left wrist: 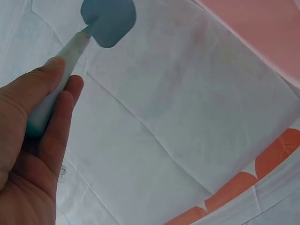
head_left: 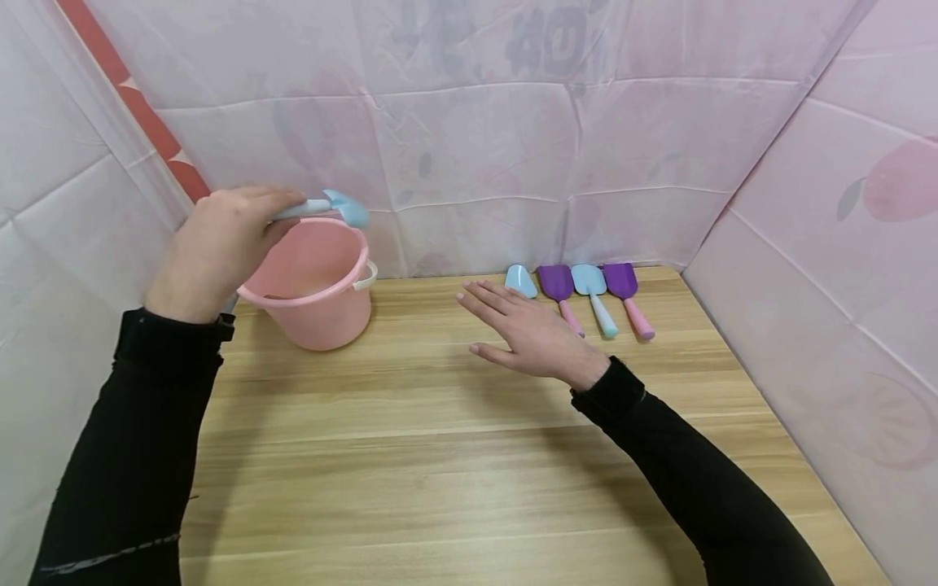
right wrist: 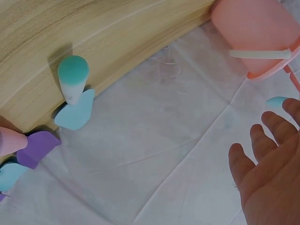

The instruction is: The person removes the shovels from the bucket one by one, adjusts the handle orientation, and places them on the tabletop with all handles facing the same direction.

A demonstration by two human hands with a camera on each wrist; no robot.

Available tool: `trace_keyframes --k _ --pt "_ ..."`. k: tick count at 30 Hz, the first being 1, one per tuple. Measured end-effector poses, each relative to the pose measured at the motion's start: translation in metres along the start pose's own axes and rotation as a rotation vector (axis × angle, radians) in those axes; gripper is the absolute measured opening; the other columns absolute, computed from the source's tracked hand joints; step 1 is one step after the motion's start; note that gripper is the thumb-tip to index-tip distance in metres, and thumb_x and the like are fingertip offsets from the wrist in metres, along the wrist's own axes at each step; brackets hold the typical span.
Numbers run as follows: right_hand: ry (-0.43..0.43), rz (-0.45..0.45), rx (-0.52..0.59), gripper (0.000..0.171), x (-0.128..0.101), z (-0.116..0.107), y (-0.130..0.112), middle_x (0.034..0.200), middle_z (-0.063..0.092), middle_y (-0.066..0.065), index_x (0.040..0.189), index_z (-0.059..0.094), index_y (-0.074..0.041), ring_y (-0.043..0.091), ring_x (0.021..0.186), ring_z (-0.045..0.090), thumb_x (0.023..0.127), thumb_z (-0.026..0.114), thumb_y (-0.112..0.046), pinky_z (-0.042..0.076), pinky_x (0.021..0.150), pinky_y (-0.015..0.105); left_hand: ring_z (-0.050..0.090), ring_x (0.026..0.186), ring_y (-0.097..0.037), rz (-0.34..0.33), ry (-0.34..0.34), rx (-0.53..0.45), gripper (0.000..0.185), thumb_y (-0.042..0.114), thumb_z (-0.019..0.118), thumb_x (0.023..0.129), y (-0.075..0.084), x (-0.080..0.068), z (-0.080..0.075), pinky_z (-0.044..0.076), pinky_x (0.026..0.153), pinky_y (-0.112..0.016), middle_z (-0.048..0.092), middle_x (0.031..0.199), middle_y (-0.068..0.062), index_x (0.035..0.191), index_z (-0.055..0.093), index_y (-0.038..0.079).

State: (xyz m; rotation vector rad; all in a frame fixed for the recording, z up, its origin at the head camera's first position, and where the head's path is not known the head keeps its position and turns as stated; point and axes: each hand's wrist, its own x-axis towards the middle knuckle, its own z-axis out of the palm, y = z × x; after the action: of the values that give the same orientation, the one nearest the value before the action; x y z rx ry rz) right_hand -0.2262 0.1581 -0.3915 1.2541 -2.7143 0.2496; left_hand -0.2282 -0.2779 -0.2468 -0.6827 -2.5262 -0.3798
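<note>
My left hand (head_left: pixel 220 252) grips the pale handle of a small toy shovel (head_left: pixel 348 209) with a light blue blade, held above a pink bucket (head_left: pixel 326 321). In the left wrist view the thumb and fingers wrap the shovel's handle (left wrist: pixel 63 70), whose butt end is teal. My right hand (head_left: pixel 531 330) hangs over the table with fingers straight and holds nothing. Just beyond it lies another light blue shovel (head_left: pixel 520 281), its handle hidden by the hand in the head view; the right wrist view shows its teal-ended handle (right wrist: pixel 72 77).
Right of that shovel, in a row along the table's back edge, lie a purple shovel (head_left: pixel 555 282) with a pink handle, a blue shovel (head_left: pixel 589 280) and another purple shovel (head_left: pixel 621 279). The wooden table (head_left: pixel 410 480) meets pale printed sheets (head_left: pixel 469 155) at the back and sides.
</note>
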Motion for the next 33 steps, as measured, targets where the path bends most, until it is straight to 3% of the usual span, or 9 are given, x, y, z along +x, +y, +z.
trace_keyframes --k 5,14,22,28,33 --pt "0.006 0.009 0.006 0.084 -0.001 0.000 0.000 0.195 0.033 0.013 0.188 0.030 -0.016 0.036 0.181 0.036 0.120 0.066 -0.051 0.037 0.146 0.062 0.081 0.130 -0.045 0.063 0.062 0.033 0.040 -0.003 0.084 0.105 0.004 -0.002 0.006 0.068 0.109 -0.065 0.086 0.137 -0.019 0.144 0.083 0.007" --pt "0.034 0.002 -0.001 0.084 0.000 0.001 0.002 0.192 0.039 0.017 0.187 0.032 -0.013 0.034 0.181 0.037 0.119 0.067 -0.050 0.037 0.147 0.059 0.084 0.111 -0.047 0.193 0.199 0.067 0.033 -0.005 0.087 0.101 0.006 -0.002 0.017 0.071 0.097 -0.065 0.088 0.126 -0.021 0.134 0.086 0.001" --pt "0.054 0.010 -0.034 0.085 0.002 -0.001 0.004 0.191 0.040 0.016 0.185 0.034 -0.009 0.032 0.179 0.040 0.119 0.067 -0.051 0.039 0.146 0.056 0.085 0.105 -0.045 0.334 0.257 0.131 0.025 -0.004 0.088 0.101 0.004 0.000 0.030 0.073 0.094 -0.058 0.087 0.118 -0.024 0.125 0.083 -0.006" --pt "0.058 0.024 -0.007 0.086 0.004 -0.003 0.005 0.190 0.042 0.018 0.185 0.033 -0.005 0.033 0.178 0.043 0.119 0.068 -0.049 0.041 0.145 0.057 0.086 0.107 -0.041 0.417 0.266 0.192 0.021 0.000 0.083 0.107 0.008 -0.002 0.039 0.074 0.097 -0.054 0.088 0.119 -0.022 0.128 0.083 -0.004" --pt "0.074 0.027 0.008 0.086 0.004 -0.005 0.004 0.189 0.043 0.019 0.185 0.034 -0.005 0.035 0.176 0.046 0.119 0.069 -0.047 0.042 0.144 0.057 0.087 0.111 -0.040 0.469 0.269 0.218 0.028 -0.008 0.085 0.102 0.015 -0.005 0.049 0.073 0.099 -0.054 0.088 0.123 -0.021 0.130 0.084 -0.003"
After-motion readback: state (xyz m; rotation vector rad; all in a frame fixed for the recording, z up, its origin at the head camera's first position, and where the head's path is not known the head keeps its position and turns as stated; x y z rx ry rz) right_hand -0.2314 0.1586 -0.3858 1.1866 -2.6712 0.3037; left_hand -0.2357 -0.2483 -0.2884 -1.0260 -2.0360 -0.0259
